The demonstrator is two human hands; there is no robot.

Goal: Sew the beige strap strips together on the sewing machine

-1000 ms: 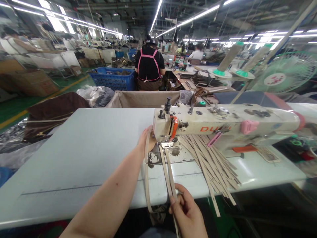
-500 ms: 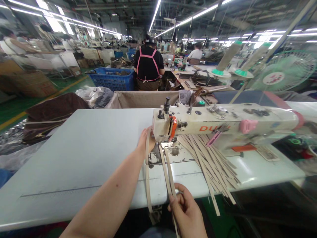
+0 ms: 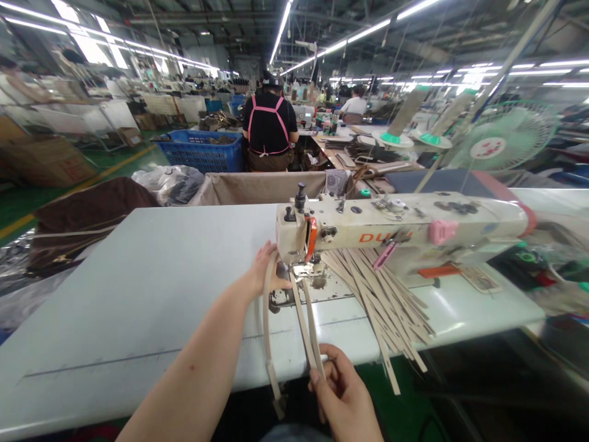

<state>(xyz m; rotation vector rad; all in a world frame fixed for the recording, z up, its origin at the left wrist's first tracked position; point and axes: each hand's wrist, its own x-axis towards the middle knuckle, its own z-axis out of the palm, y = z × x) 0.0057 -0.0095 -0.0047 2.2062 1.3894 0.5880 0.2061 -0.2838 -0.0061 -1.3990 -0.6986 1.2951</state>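
Note:
Two narrow beige strips [image 3: 301, 319] run from under the sewing machine's [image 3: 400, 230] presser foot toward me over the table's front edge. My right hand [image 3: 343, 390] is closed on them, pinching them between thumb and fingers just past that edge. Left of the needle area is my left hand [image 3: 267, 273], fingers stretched forward and thumb apart, pointing at the foot. Another length of strip [image 3: 267, 325] passes over this hand and hangs down past the edge. The machine head partly hides the left fingertips.
A fanned pile of beige strips [image 3: 391, 307] lies under the machine arm, some ends overhanging the front. Behind the white table [image 3: 175, 264] stand a fabric-lined bin [image 3: 257, 187] and a blue crate [image 3: 197, 153]. A person in a pink-strapped apron [image 3: 269, 123] sits beyond. A fan [image 3: 506, 138] is at right.
The left thumb now shows, spread out toward the presser foot. The strip over the left hand has shifted slightly, and its hanging end swings a little. The right hand keeps its pinch. The whole view has shifted slightly.

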